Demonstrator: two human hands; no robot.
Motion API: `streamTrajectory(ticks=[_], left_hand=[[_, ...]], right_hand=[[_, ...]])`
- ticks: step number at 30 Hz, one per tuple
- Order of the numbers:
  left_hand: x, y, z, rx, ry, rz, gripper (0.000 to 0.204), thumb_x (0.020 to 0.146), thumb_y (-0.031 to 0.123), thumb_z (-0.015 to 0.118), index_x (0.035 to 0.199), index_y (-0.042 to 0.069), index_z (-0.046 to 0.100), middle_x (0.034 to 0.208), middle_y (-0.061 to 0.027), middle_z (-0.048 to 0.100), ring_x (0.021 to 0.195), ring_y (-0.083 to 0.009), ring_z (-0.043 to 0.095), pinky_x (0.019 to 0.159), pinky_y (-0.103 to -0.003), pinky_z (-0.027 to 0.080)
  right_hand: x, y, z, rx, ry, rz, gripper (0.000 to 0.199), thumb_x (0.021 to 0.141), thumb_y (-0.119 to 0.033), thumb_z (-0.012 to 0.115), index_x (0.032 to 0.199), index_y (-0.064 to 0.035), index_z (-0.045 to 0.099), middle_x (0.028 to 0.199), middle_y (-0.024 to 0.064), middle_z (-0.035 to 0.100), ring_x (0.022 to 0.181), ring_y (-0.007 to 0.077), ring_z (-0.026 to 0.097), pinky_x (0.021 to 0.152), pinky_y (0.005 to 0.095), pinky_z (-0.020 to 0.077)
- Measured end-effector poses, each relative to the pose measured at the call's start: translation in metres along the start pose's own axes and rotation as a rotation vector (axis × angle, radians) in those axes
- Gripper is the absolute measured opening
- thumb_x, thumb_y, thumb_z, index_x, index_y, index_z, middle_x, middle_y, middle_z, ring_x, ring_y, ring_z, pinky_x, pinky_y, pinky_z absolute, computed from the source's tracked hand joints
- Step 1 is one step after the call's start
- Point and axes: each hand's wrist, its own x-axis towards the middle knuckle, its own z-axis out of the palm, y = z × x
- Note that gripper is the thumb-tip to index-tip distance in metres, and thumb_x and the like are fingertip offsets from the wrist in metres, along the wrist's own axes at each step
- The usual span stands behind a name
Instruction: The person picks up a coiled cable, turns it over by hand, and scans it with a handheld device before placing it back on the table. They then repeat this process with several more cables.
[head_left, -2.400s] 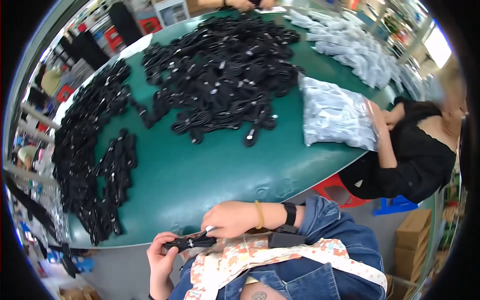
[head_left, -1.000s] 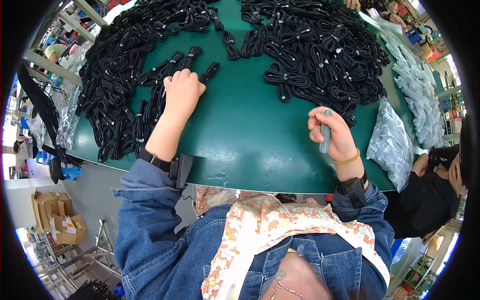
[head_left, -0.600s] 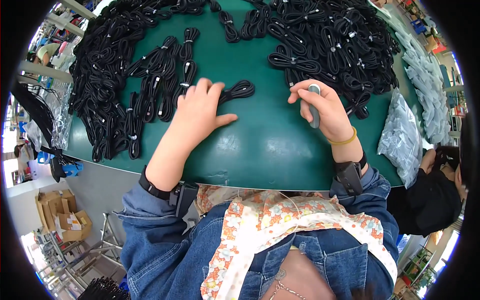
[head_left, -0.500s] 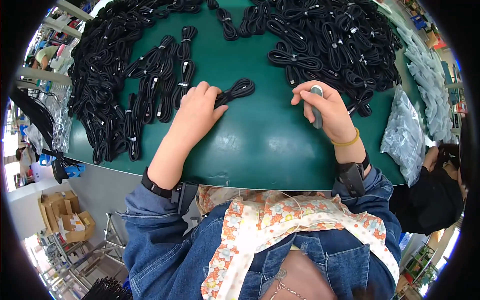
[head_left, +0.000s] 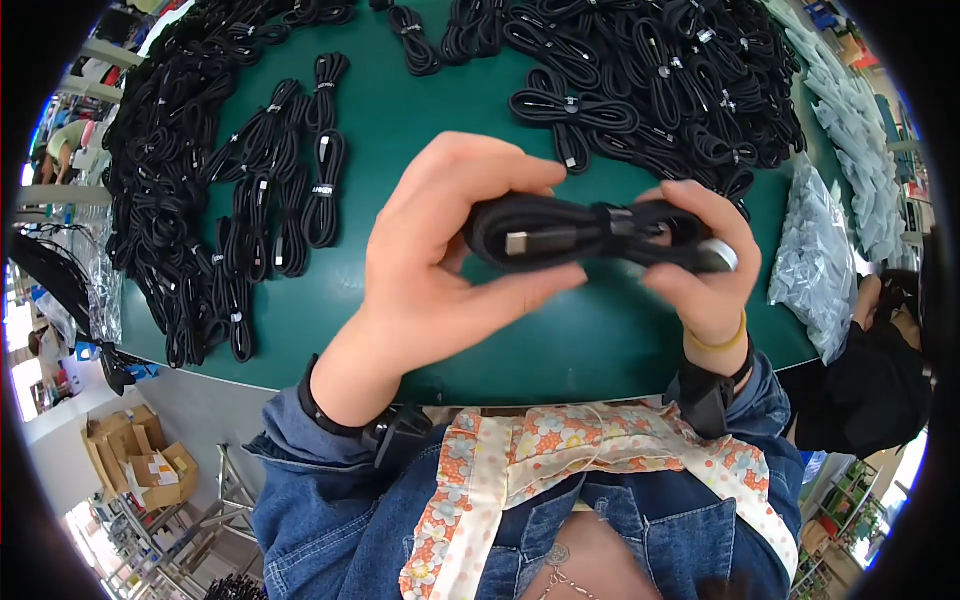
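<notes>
Hands hold one coiled black cable bundle [head_left: 590,232], bound at its middle by a band, raised above the green bench [head_left: 400,150]. The left hand [head_left: 450,255] has its grip closed round the bundle's left loop, thumb below and fingers curled over the top, with a silver plug end showing. The right hand [head_left: 700,265] pinches the right loop shut and also holds a small grey round-ended thing [head_left: 718,257]. More black cable bundles [head_left: 250,190] cover the bench, and clear plastic bags [head_left: 815,265] lie at its right edge.
</notes>
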Motion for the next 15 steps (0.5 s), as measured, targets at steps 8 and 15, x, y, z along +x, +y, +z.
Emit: streamTrajectory(ticks=[8, 15], left_hand=[[-0.011, -0.007, 0.001, -0.305, -0.013, -0.092, 0.05, 0.055, 0.002, 0.072, 0.099, -0.004, 0.048, 0.095, -0.0183, 0.053, 0.085, -0.0209, 0.055, 0.074, -0.028, 0.046], [-0.015, -0.003, 0.006, -0.54, 0.064, -0.343, 0.046, 0.06, 0.003, 0.071, 0.099, -0.005, 0.047, 0.092, -0.0169, 0.055, 0.085, -0.0208, 0.056, 0.076, -0.03, 0.045]], right_hand=[[-0.011, -0.004, -0.004, -0.172, -0.035, -0.109, 0.06, 0.055, -0.018, 0.077, 0.102, 0.0075, 0.051, 0.092, 0.0132, 0.055, 0.075, 0.0127, 0.051, 0.058, 0.0175, 0.0384], [-0.022, -0.006, 0.001, -0.186, 0.042, -0.025, 0.062, 0.054, -0.025, 0.077, 0.1, 0.0066, 0.052, 0.091, 0.0131, 0.055, 0.071, 0.0106, 0.049, 0.054, 0.0176, 0.0375]])
